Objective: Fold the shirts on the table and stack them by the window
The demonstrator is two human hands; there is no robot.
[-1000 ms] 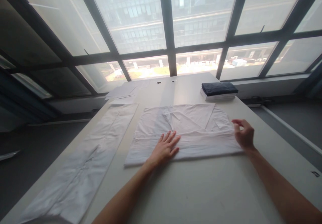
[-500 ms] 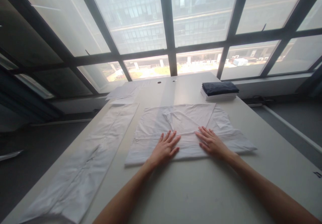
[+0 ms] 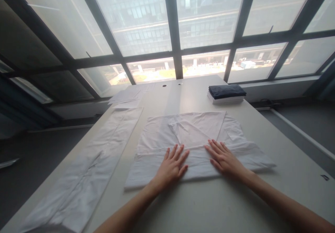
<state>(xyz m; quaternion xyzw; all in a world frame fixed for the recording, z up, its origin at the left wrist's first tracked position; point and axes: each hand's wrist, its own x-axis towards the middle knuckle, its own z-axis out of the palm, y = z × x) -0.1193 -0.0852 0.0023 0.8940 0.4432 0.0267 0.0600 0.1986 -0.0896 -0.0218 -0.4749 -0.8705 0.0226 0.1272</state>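
A white garment (image 3: 193, 131), folded over on itself and wrinkled, lies in the middle of the white table (image 3: 199, 205). My left hand (image 3: 171, 165) rests flat on its near part, left of centre, fingers spread. On the same folded strip, to the right, lies my right hand (image 3: 225, 158), palm down with the fingers apart. Neither hand grips the cloth. The fold's near edge runs under both hands, and a slanted flap shows beyond the fingertips. The exact kind of garment cannot be made out.
A long folded white cloth (image 3: 86, 170) stretches along the table's left side. Papers (image 3: 128, 96) lie beyond it. At the back right, a dark folded cloth (image 3: 226, 91) tops a white stack (image 3: 227, 100). Large windows (image 3: 204, 13) stand behind the table.
Both hands and the white garment have slid a little nearer to me across the table. The hands remain flat on the cloth. The view has shifted slightly.
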